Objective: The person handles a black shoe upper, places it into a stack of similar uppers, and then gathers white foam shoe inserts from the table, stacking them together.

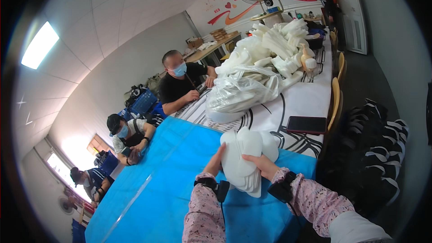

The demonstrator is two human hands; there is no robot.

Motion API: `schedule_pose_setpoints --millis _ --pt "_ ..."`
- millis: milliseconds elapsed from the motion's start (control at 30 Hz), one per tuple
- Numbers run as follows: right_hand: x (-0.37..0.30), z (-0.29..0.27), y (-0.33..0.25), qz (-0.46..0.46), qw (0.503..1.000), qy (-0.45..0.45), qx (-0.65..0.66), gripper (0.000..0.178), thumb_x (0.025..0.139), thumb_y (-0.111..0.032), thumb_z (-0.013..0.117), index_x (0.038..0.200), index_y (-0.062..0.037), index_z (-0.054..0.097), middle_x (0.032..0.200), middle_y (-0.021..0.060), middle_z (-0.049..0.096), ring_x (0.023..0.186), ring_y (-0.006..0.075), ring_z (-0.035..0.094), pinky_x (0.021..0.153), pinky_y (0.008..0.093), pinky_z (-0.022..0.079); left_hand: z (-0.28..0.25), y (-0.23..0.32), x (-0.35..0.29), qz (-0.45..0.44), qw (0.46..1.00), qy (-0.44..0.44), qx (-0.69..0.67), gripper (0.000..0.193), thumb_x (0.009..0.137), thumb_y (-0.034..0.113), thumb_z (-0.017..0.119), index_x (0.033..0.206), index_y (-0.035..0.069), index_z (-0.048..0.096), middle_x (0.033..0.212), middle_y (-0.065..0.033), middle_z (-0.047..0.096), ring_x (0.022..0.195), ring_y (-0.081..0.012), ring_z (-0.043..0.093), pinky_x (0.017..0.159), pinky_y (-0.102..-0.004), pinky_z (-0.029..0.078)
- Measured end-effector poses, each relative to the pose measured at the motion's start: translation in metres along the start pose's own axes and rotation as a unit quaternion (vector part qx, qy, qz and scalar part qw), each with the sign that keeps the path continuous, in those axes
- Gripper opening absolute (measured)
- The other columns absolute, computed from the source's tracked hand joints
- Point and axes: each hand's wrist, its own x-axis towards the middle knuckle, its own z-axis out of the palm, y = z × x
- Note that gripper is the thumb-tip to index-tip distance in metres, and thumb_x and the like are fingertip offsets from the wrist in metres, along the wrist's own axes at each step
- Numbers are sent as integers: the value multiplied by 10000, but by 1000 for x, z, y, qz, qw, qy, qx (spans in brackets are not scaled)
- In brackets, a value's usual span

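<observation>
A fanned stack of thin white rounded sheets (242,157) is held above the near end of the blue-covered table. My left hand (216,160) grips its left edge, fingers mostly hidden behind the sheets. From the right, my right hand (263,164) clasps the same stack, its thumb lying across the front. Some pieces spread out at the top right, and the lower ends hang in stepped layers. What the sheets are made of I cannot tell. Pink floral sleeves and black wrist devices cover my forearms.
Beyond the blue cover (157,175), a large heap of white padding in clear plastic (245,92) lies on a patterned cloth. A dark phone (307,125) rests at the table's right. Several people sit along the left side. Chairs (335,101) and black-and-white items (380,153) stand on the right.
</observation>
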Motion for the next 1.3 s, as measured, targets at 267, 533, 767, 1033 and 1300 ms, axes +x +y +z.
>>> schedule_pose_setpoints --millis 267,533,767,1033,1300 --pt "1 15 22 -8 992 -9 -126 555 773 -193 701 1232 -7 450 1159 91 550 1037 187 542 865 308 454 -1 0 -18 16 998 1 -55 652 874 520 439 1236 -22 465 1205 -110 525 1055 -197 520 906 -297 396" --pt "7 6 17 -80 973 -54 -211 526 768 -218 699 1209 -28 484 1158 92 544 1034 196 530 877 318 439 22 21 -54 29 998 -52 0 594 841 394 575 1261 1 426 1171 -124 532 1006 -198 548 842 -304 444" --pt "-20 31 22 -155 702 -76 -691 809 743 -620 561 1188 50 486 1190 255 476 1060 385 432 968 423 315 12 -7 -113 14 998 -9 -67 553 816 257 623 1246 -22 416 1125 -104 544 996 -185 546 834 -301 454" --pt "103 8 -156 -261 964 22 -36 536 946 -436 346 1130 41 507 1051 68 559 898 149 518 889 274 398 9 -36 -144 -25 982 148 -117 426 784 240 649 1116 11 511 1020 -88 579 907 -183 587 747 -298 499" --pt "84 86 -149 88 915 -256 -301 520 965 -392 300 1132 54 508 1069 148 591 957 203 578 902 322 445 -27 -48 -154 -28 983 149 -105 482 769 225 687 1120 -41 491 982 -115 602 832 -200 607 699 -313 509"
